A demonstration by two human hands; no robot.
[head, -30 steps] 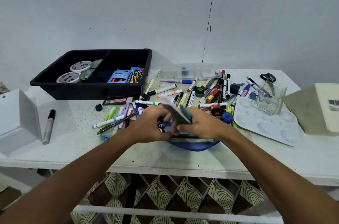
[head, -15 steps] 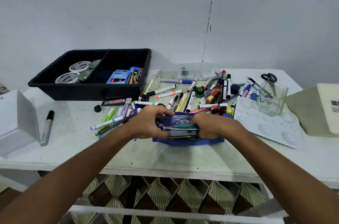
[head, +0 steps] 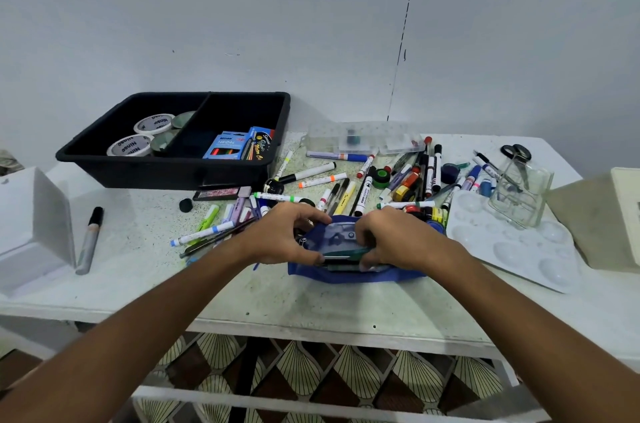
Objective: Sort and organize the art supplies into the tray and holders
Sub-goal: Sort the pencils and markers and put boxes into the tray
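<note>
A blue pencil pouch (head: 356, 275) with a clear window lies on the table near its front edge. My left hand (head: 282, 237) grips the pouch's left end. At the right end my right hand (head: 391, 237) grips the pouch, its fingers curled over a green pen (head: 348, 252) and dark pens lying in the opening. Behind my hands several markers and pens (head: 360, 187) lie scattered. A black two-compartment tray (head: 166, 166) stands at the back left, holding tape rolls (head: 154, 125) on the left side and crayon boxes (head: 239, 145) on the right.
A glass holder (head: 521, 194) with scissors stands on a white paint palette (head: 512, 246) at right. A beige box (head: 609, 215) sits at far right, a white box (head: 34, 222) at far left, a grey marker (head: 90, 239) beside it. A clear plastic case (head: 367, 138) lies at the back.
One second ago my hands held the pouch raised and tilted. It came down flat onto the table, and both hands now grip its ends with pens at the opening.
</note>
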